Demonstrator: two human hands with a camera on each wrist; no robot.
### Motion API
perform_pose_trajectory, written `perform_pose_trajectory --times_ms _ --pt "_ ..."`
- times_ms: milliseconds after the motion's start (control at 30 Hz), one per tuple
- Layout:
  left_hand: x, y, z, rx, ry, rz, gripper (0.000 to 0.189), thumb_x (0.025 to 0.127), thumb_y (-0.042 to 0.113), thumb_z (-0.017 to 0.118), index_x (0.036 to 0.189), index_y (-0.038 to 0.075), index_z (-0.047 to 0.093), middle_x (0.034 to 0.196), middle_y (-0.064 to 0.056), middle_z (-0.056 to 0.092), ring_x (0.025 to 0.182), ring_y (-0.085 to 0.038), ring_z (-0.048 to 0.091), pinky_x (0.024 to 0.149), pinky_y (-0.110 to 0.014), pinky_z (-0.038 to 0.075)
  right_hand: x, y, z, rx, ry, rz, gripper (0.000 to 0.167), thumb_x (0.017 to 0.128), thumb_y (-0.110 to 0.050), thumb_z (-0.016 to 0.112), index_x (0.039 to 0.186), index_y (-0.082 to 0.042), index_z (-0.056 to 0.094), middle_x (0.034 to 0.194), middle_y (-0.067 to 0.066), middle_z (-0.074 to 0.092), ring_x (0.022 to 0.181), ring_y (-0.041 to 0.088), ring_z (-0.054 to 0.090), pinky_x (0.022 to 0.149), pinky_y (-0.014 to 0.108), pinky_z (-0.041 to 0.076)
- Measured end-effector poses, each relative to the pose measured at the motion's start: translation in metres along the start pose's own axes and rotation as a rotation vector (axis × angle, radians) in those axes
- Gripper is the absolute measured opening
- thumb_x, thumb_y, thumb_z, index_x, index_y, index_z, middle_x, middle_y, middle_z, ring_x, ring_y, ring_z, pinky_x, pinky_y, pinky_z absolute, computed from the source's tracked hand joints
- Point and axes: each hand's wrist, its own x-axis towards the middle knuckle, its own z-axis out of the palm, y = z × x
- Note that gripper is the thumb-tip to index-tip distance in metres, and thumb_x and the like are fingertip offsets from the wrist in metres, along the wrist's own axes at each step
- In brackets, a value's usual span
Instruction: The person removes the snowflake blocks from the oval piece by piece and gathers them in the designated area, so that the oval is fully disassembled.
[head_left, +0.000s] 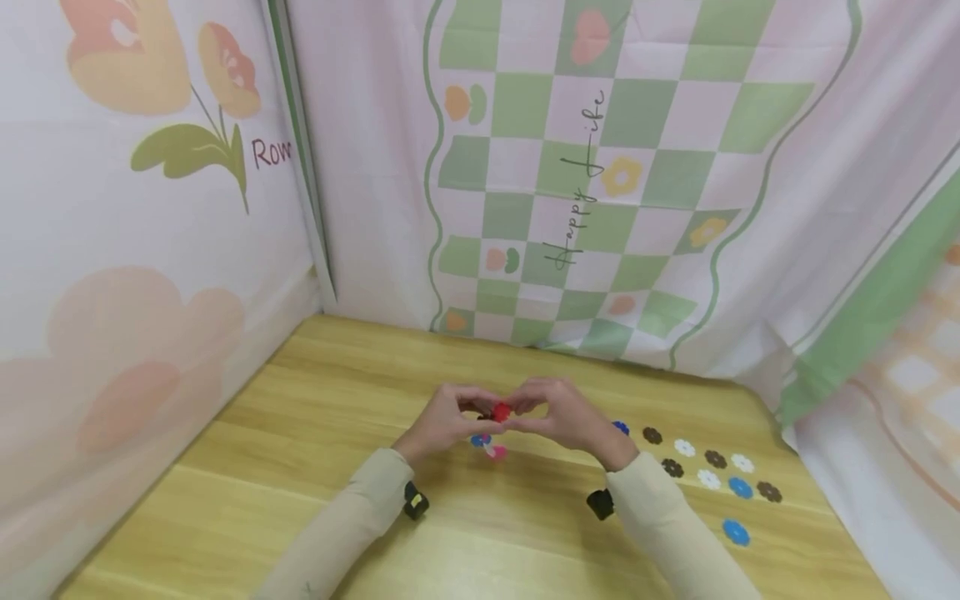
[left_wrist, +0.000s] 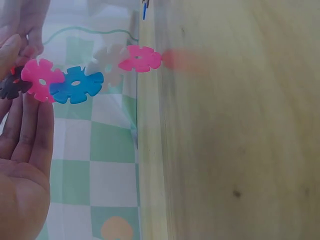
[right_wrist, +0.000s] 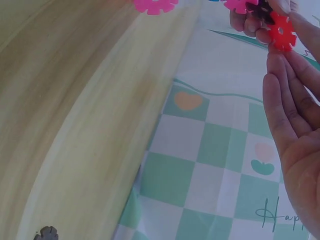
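My two hands meet over the table, joined by a short chain of interlocking flower-shaped plastic discs. Between thumb and fingers my right hand (head_left: 562, 417) pinches a red disc (right_wrist: 281, 34) at the chain's end. My left hand (head_left: 444, 423) grips the dark brown disc (right_wrist: 261, 12) linked to the red one. From there the chain runs on, in the left wrist view, through a pink disc (left_wrist: 42, 90), a blue disc (left_wrist: 75, 93), a whitish disc (left_wrist: 111, 62) and another pink disc (left_wrist: 142, 64) at the free end. Fingers partly cover the red and brown discs.
Loose discs lie on the wooden table (head_left: 247, 467) to the right: several brown ones (head_left: 769, 492), white ones (head_left: 708, 478) and blue ones (head_left: 736, 532). A patterned curtain (head_left: 517, 225) hangs along the table's far edge. Another printed cloth (head_left: 150, 233) borders the left side.
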Motion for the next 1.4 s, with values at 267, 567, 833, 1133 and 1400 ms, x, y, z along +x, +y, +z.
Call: perform_pose_trajectory --times_ms 267,567,833,1133,1400 --pt "0.001 0.002 0.0 -0.008 -0.016 -0.004 0.034 0.086 0.019 0.089 0.118 0.012 0.079 0.106 -0.003 0.081 0.096 -0.013 0.074 0.095 -0.043 0.061 0.0 0.003 0.001 0.016 0.027 -0.037 0.021 0.095 -0.02 0.081 0.114 -0.012 0.079 0.106 0.001 0.08 0.089 0.007 0.075 0.082 0.044 0.067" --pt "-0.002 -0.004 -0.005 -0.15 -0.185 -0.027 0.029 0.104 0.016 0.067 0.129 0.002 0.072 0.124 -0.018 0.076 0.108 -0.014 0.073 0.101 -0.034 0.061 -0.002 0.007 0.002 0.067 0.07 -0.121 0.019 0.09 -0.006 0.081 0.109 -0.011 0.08 0.101 0.002 0.081 0.084 0.007 0.075 0.077 0.047 0.067" --pt "-0.002 -0.017 -0.007 -0.429 -0.341 0.003 0.042 0.107 0.01 0.048 0.133 -0.022 0.054 0.133 -0.045 0.059 0.118 -0.01 0.07 0.118 -0.042 0.05 -0.003 0.001 -0.004 0.065 0.102 -0.178 0.023 0.087 -0.003 0.082 0.108 -0.011 0.081 0.099 0.002 0.082 0.084 0.009 0.076 0.075 0.039 0.068" --pt "-0.005 -0.008 -0.01 -0.46 -0.324 -0.024 0.044 0.106 0.017 0.056 0.13 -0.021 0.057 0.129 -0.032 0.069 0.113 -0.015 0.072 0.112 -0.036 0.055 -0.004 -0.004 -0.008 0.11 0.096 -0.157 0.025 0.086 -0.005 0.085 0.11 -0.011 0.08 0.102 0.002 0.081 0.088 0.012 0.077 0.079 0.04 0.067" --pt "-0.004 -0.007 -0.012 -0.34 -0.291 -0.086 0.034 0.106 0.017 0.061 0.121 -0.013 0.067 0.105 -0.004 0.078 0.09 -0.009 0.07 0.086 -0.024 0.061 -0.001 -0.009 -0.007 -0.081 0.055 -0.239 0.033 0.086 -0.018 0.088 0.116 -0.007 0.078 0.109 0.001 0.079 0.094 0.01 0.074 0.083 0.03 0.065"
